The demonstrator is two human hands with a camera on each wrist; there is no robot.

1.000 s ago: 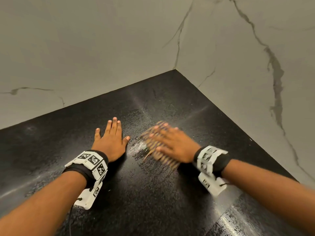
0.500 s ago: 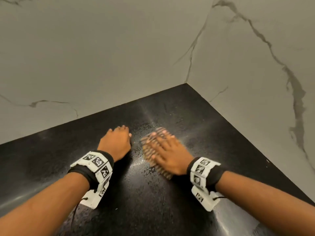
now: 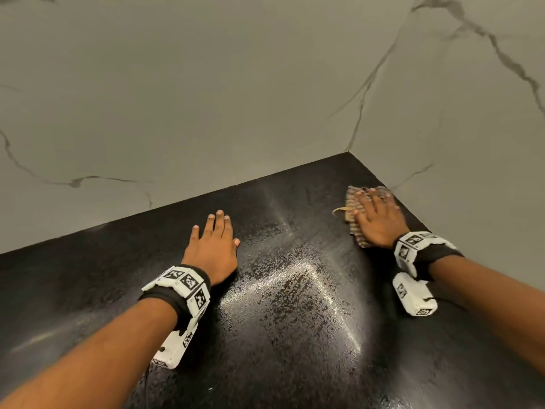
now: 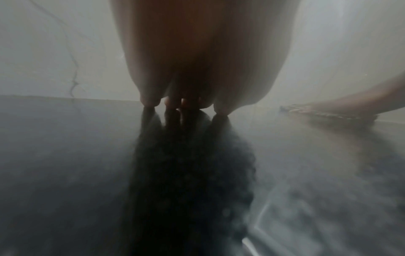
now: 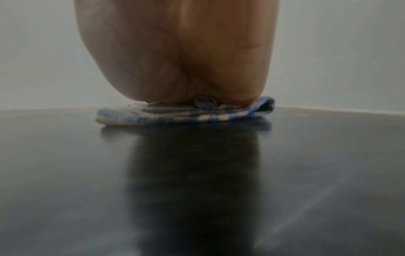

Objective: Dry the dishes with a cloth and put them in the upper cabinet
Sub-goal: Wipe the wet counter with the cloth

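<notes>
so the black counter is streaked wet in the middle, my left hand lies flat on it with fingers straight, and my right hand presses the striped cloth flat, fingers spread, by the counter's far right corner

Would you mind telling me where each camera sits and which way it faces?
Head: above, looking down at the black counter corner; both forearms, left hand, right hand on the cloth.
Left wrist: low on the counter, looking along the left hand's fingers toward the wall.
Right wrist: low, facing the palm pressing the cloth.
Shared: the left wrist and head views both show the right hand on the cloth.
</notes>
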